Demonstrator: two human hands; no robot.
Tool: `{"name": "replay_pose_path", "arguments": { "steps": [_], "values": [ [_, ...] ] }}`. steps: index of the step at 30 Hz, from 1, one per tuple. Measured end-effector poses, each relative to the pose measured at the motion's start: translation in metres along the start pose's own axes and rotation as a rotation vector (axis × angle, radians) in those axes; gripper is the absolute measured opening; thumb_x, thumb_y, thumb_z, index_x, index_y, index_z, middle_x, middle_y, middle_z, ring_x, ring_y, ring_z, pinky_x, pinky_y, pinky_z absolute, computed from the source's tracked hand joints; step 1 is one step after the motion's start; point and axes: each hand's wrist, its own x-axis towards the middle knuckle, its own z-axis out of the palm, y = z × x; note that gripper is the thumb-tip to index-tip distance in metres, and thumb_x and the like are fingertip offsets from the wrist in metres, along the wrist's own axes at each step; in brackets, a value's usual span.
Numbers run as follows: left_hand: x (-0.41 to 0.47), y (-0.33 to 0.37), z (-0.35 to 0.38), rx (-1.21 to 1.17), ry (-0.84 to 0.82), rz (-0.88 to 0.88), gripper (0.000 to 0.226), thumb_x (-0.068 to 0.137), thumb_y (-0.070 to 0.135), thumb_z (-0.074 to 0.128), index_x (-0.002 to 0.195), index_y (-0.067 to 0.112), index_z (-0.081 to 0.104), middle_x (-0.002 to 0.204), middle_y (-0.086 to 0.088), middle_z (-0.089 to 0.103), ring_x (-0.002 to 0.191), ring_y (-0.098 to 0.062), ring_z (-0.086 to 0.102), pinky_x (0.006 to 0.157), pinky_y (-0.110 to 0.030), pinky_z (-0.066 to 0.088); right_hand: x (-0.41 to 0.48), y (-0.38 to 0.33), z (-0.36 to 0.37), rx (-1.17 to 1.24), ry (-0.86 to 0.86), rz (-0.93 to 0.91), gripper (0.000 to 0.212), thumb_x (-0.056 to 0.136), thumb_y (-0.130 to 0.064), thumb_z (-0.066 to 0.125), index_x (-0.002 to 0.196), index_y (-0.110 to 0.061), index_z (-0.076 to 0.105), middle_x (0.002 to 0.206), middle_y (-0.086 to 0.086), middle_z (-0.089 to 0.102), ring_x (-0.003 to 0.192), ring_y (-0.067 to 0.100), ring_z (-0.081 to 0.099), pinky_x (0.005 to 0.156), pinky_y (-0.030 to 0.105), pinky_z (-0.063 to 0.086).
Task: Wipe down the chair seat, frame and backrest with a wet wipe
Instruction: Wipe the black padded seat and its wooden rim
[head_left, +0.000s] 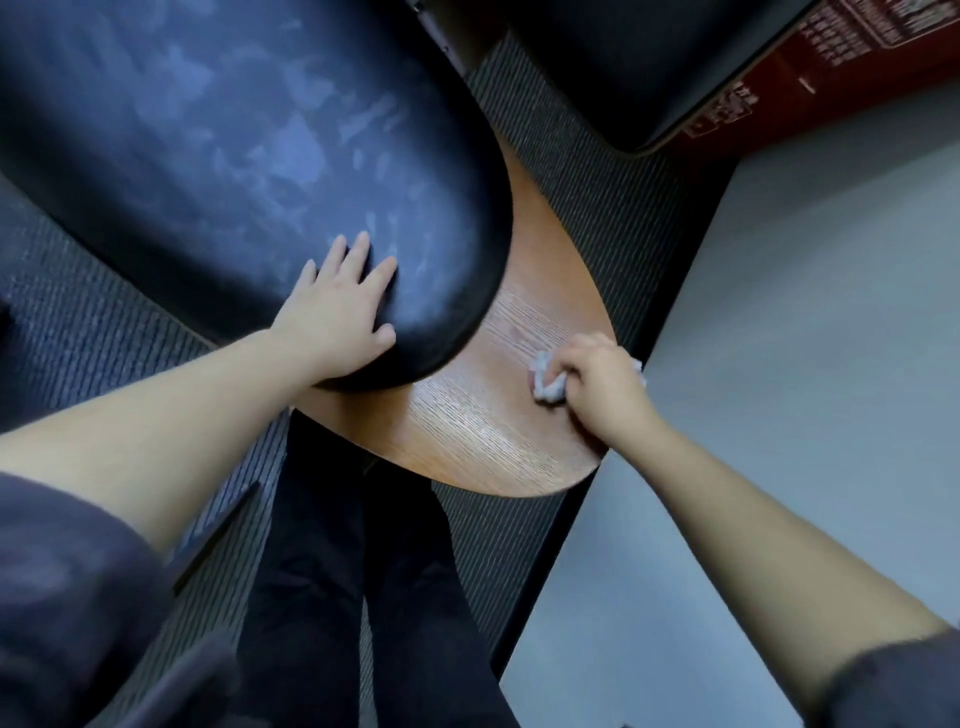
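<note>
Gripping a crumpled white wipe (548, 382), the curled fingers (587, 353) of the right hand (605, 387) press it onto the chair's wood panel (493, 441), near the panel's right edge and just beside the grey tabletop (779, 364). The wipe is balled up. Most of it shows left of the knuckles, and a small corner shows past the hand's other side. The panel is brown and curved, with fine straight grain and a pale sheen across its middle. The left hand (340, 312) lies flat on the chair's black pad (208, 156), its fingers straight, slightly spread and holding nothing, close to the pad's rounded near edge. The pad is glossy, overlaps the panel and carries patchy pale streaks. Striped dark carpet (597, 182) lies beneath. Dark trouser legs (322, 571) show at lower middle. A second dark seat (649, 62) and a red box (831, 62) occupy the upper right.
</note>
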Motion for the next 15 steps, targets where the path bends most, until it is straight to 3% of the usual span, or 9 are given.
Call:
{"name": "replay_pose_path", "arguments": {
  "steps": [4, 8, 11, 15],
  "values": [
    [0.02, -0.004, -0.015, 0.009, -0.052, 0.035, 0.075, 0.093, 0.038, 0.049, 0.155, 0.02, 0.011, 0.163, -0.012, -0.004, 0.15, -0.031, -0.002, 0.119, -0.049, 0.012, 0.024, -0.018, 0.006, -0.012, 0.168, 0.033, 0.044, 0.075, 0.009, 0.047, 0.107, -0.008, 0.071, 0.117, 0.009, 0.065, 0.114, 0.03, 0.052, 0.1, 0.04, 0.039],
    [0.032, -0.017, -0.028, 0.091, -0.114, 0.071, 0.077, 0.094, 0.042, 0.046, 0.156, 0.021, 0.005, 0.163, -0.011, -0.008, 0.15, -0.03, -0.004, 0.12, -0.049, 0.01, 0.0, -0.018, 0.024, -0.144, 0.068, -0.029, 0.064, 0.083, 0.005, 0.046, 0.145, -0.01, 0.041, 0.151, 0.004, 0.038, 0.141, 0.023, 0.033, 0.117, 0.039, 0.024],
    [0.049, -0.03, -0.038, 0.133, -0.119, 0.073, 0.078, 0.094, 0.044, 0.045, 0.156, 0.021, 0.003, 0.163, -0.011, -0.009, 0.15, -0.03, -0.006, 0.12, -0.049, 0.009, 0.039, -0.01, 0.017, -0.167, 0.032, -0.061, 0.069, 0.089, 0.006, 0.043, 0.152, -0.018, 0.027, 0.159, -0.003, 0.021, 0.146, 0.015, 0.019, 0.12, 0.027, 0.009],
    [0.08, -0.044, -0.045, 0.141, -0.094, 0.067, 0.077, 0.095, 0.046, 0.042, 0.156, 0.021, 0.003, 0.163, -0.009, -0.012, 0.15, -0.027, -0.01, 0.12, -0.051, 0.006, 0.112, -0.012, 0.009, -0.137, 0.027, -0.034, 0.064, 0.091, 0.004, 0.037, 0.152, -0.011, 0.024, 0.16, 0.004, 0.017, 0.148, 0.019, 0.013, 0.116, 0.02, -0.004]
  ]
}}
